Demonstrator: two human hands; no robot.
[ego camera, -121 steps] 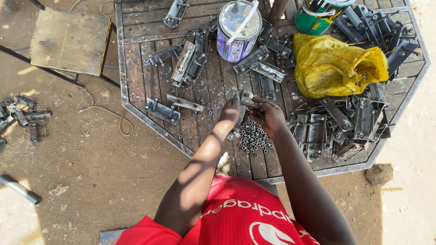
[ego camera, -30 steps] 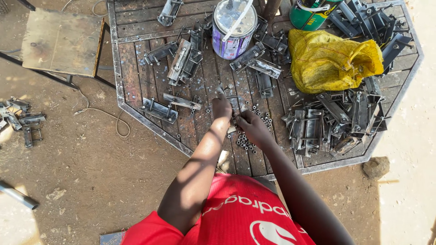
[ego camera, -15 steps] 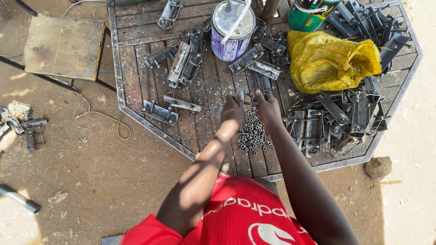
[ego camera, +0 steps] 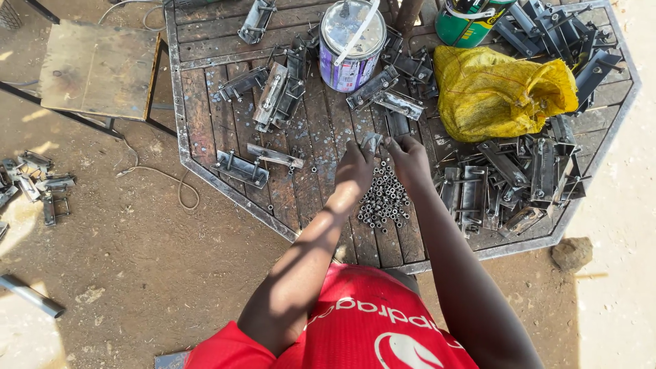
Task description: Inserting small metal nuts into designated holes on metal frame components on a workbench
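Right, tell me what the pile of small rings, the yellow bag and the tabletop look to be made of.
Pile of small grey rings: bare metal, likely steel, dull grey with glints.
Crumpled yellow bag: probably thin plastic, creased and faintly shiny.
Octagonal tabletop: weathered wooden slats in a rusty metal rim, by the look.

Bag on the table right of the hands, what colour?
Yellow; the crumpled bag shows clearly in the head view.

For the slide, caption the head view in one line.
Both hands, left and right, hold a small metal piece above a pile of short tubes.

Wood table [ego camera: 225, 130] w/ metal brackets [ego camera: 509, 181], small tubes [ego camera: 383, 201], paint tin [ego camera: 352, 44]
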